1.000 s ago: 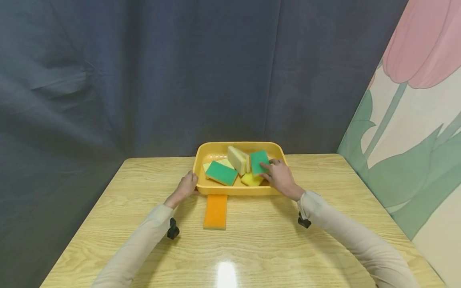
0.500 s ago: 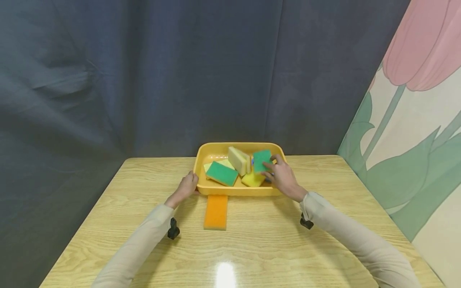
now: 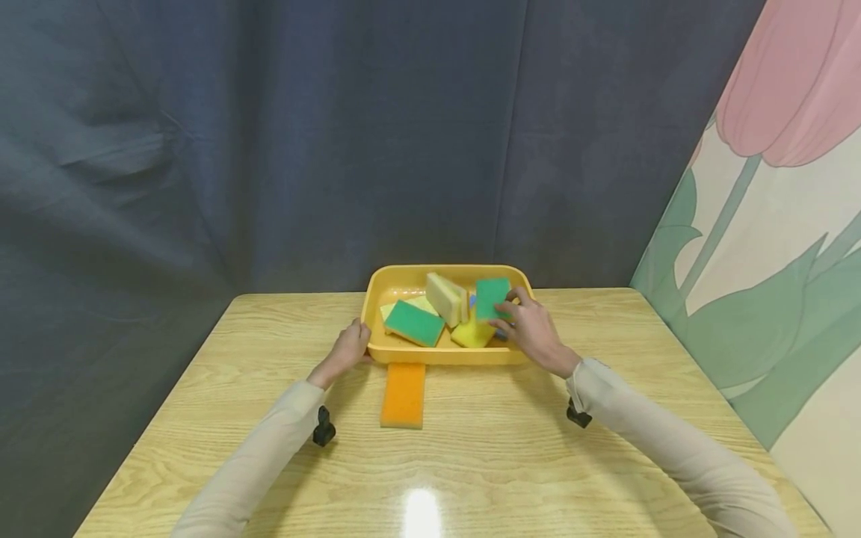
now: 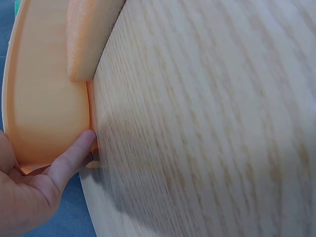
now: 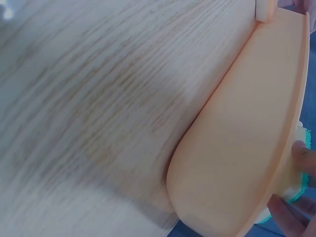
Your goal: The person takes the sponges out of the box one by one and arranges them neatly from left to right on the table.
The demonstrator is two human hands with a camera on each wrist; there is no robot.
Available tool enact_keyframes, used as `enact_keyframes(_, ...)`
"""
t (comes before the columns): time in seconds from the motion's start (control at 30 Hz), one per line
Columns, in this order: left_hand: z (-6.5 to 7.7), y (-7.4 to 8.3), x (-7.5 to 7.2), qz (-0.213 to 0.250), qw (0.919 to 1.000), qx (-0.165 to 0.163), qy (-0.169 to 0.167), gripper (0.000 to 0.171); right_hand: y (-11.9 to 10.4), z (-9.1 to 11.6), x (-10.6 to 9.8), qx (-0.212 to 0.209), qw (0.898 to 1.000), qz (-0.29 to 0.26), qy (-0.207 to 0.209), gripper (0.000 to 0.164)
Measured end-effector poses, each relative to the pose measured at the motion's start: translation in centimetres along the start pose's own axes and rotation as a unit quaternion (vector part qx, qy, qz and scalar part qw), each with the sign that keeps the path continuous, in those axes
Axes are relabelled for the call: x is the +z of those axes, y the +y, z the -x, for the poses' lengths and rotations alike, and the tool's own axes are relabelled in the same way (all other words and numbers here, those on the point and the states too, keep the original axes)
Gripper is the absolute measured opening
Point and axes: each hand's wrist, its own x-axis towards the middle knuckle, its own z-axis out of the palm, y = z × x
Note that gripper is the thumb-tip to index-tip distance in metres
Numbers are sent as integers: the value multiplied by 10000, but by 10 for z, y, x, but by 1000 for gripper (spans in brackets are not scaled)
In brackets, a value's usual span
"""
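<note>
A yellow plastic tray [image 3: 464, 356] holds several sponges near the table's far edge. My left hand [image 3: 347, 347] grips its left front corner; in the left wrist view the thumb lies at the tray's side and a finger [image 4: 74, 158] reaches along its bottom edge. With thumb and fingers, my right hand [image 3: 538, 332] pinches a green-faced sponge [image 3: 492, 297] over the tray's right part. A bright yellow sponge [image 3: 471, 334] lies beneath it, with something blue partly hidden beside it. Another green-faced sponge [image 3: 414, 323] lies at the left, and pale yellow sponges [image 3: 444, 300] stand on edge mid-tray.
An orange sponge [image 3: 403, 396] lies on the wooden table [image 3: 498, 448], its far end against the tray's front wall. A dark curtain [image 3: 377, 149] hangs right behind the table, and a wall with painted tulips [image 3: 760, 284] rises at the right.
My right hand has shifted the green-faced sponge slightly to the right, away from the pale standing sponges, showing a bit of blue behind it. The left hand and tray stay put.
</note>
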Motion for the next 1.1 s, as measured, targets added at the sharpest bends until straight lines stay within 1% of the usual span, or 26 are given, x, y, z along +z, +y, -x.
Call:
enact_keyframes(0.17, -1, -1, 0, 53, 10000, -19, -44, 46, -1, 0, -4, -60, 10000, 33, -19, 33)
enact_keyframes(0.3, -1, -2, 0, 47, 10000, 39, -57, 46, -2, -1, -6, -96, 9999, 66, -7, 32)
enact_keyframes(0.63, 0, -2, 1, 60, 9999, 118, -19, 43, -7, 1, -7, -363, 9990, 50, 273, 32)
enact_keyframes(0.77, 0, -3, 1, 75, 9999, 141, -27, 45, -11, 2, -10, -350, 9990, 3, 261, 32)
enact_keyframes(0.9, 0, -3, 1, 118, 9999, 92, -17, 45, -14, 4, -12, -326, 9992, -40, 213, 32)
enact_keyframes(1.1, 0, -1, 1, 68, 9999, 82, 35, 41, -18, 5, -15, -440, 9987, -45, 243, 31)
